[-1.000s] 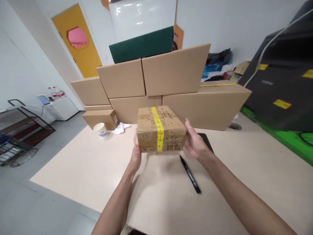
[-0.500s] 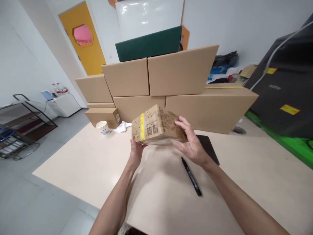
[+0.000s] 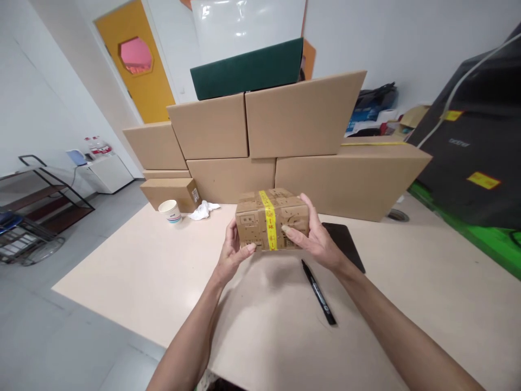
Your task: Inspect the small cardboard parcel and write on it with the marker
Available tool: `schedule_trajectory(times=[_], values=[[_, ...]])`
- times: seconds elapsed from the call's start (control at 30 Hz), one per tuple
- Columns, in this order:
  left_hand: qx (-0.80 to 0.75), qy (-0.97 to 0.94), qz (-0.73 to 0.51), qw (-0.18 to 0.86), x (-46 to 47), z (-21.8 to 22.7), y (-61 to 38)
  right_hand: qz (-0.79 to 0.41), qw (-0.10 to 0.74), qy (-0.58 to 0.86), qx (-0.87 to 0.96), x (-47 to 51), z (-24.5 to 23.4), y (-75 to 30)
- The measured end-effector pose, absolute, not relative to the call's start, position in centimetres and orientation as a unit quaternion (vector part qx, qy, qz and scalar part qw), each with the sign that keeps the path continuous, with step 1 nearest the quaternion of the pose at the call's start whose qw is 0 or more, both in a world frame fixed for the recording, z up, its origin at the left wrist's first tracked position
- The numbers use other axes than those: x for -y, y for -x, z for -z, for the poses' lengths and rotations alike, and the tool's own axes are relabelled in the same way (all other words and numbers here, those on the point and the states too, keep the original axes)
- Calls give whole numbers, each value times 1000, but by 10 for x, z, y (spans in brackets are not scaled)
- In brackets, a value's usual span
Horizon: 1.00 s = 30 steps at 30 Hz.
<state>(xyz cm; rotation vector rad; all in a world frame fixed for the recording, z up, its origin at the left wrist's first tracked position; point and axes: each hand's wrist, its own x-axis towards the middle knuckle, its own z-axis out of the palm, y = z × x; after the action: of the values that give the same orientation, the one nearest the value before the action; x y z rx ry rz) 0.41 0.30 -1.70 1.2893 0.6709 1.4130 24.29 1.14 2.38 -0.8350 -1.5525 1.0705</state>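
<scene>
Between my two hands is a small printed cardboard box (image 3: 254, 221) with a yellow tape strip down its middle, lifted a little above the table. My left hand (image 3: 233, 254) is closed on its left end, with the thumb on the lower front edge. At the right end, my right hand (image 3: 315, 236) grips the box, its thumb across the front face and the fingers along the side. Below on the tabletop lies a black marker (image 3: 318, 292), its tip pointing away. A thin dark flat item (image 3: 345, 245) is partly hidden behind my right hand.
Large cardboard boxes (image 3: 305, 117) are stacked along the back of the table (image 3: 134, 271), with a dark green box (image 3: 248, 69) on top. A paper cup (image 3: 170, 212), a crumpled tissue (image 3: 203, 210) and a smaller carton (image 3: 169, 194) stand at the left. A tape roll (image 3: 398, 216) lies right.
The box has been turned in my hands, so a long face with the yellow tape now fronts me. My left thumb has come onto its front edge. The marker has stayed put.
</scene>
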Motion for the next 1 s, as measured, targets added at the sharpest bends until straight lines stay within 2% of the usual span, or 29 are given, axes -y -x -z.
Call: schedule_trajectory(times=[0.2,0.43,0.57,0.73,0.9,1.0], values=[[-291,-566,-586,502,1,15,-9,-408,573,371,606,-13,-18,-235],[-265,-391,-699,537,-6,9,-11,-164,562,286,759,-14,2,-227],[-270,-301,-675,617,-12,8,-7,-76,535,211,815,-15,11,-222],[-248,-253,-618,702,-13,13,-10,-88,504,229,828,-13,3,-228],[-269,-273,-603,700,-14,21,-6,-125,533,196,813,-2,-2,-225],[-304,-269,-606,684,-15,26,-2,-192,549,226,782,2,1,-221]])
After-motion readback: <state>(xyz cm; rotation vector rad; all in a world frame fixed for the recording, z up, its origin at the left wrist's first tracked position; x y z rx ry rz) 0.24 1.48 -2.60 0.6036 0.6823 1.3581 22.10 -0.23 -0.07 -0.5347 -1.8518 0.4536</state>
